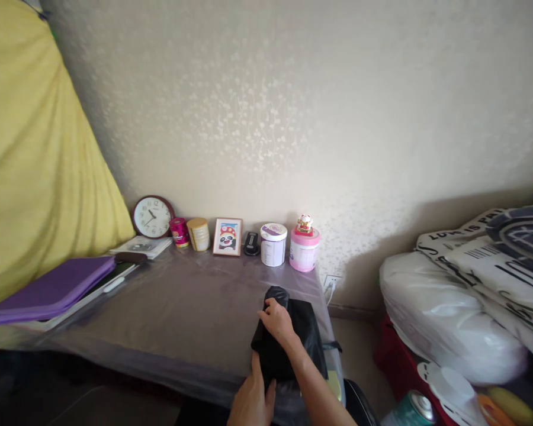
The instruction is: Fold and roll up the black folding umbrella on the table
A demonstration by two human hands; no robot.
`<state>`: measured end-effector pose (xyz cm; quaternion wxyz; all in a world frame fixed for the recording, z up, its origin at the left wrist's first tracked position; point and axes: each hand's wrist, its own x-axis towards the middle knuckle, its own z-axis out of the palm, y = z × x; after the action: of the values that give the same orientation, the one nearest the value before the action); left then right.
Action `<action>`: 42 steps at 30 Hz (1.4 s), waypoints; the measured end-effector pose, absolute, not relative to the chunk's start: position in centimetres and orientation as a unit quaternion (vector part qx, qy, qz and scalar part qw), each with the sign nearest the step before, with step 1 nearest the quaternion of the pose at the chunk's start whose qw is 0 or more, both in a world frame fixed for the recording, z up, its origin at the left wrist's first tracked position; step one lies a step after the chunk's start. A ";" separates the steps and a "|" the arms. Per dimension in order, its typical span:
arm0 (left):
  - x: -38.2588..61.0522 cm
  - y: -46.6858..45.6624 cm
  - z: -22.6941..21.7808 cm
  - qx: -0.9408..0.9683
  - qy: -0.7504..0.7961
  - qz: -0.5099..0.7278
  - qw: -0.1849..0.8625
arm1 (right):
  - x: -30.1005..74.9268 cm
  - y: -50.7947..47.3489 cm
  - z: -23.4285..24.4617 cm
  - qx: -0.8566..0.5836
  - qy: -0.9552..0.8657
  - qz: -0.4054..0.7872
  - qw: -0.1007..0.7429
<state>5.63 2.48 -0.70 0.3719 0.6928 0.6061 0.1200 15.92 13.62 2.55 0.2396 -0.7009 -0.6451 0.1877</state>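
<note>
A black fabric bag (308, 334) lies at the right end of the covered table. My right hand (278, 322) reaches across it, fingers curled over a dark bundled part at its far left. Whether that bundle belongs to the bag or is a separate thing inside it, I cannot tell. Low at the bag's near left edge, my left hand (252, 393) pinches the fabric between thumb and fingers. A short black strap end (333, 346) sticks out on the bag's right side.
Along the wall stand a round clock (153, 216), a panda picture frame (227, 238), a white tub (273, 245) and a pink tub (305, 251) bearing a cat figurine. A purple folder (57, 287) lies left on the table (173, 319). White bags (448, 319) are piled right.
</note>
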 end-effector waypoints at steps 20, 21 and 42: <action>5.4 2.9 -0.6 0.718 0.593 0.064 0.360 | 16.8 9.3 2.9 -0.489 -0.793 0.142 0.333; 5.4 2.9 -0.8 0.720 0.592 0.062 0.357 | 17.1 9.0 2.7 -0.478 -0.800 0.127 0.341; 5.6 3.3 -1.5 0.689 0.605 0.089 0.388 | 20.9 20.0 1.5 -0.619 -0.741 0.092 0.243</action>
<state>5.57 3.29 -1.54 0.3876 0.6894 0.6054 0.0890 20.89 20.02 1.49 0.2434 -0.6194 -0.7407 0.0917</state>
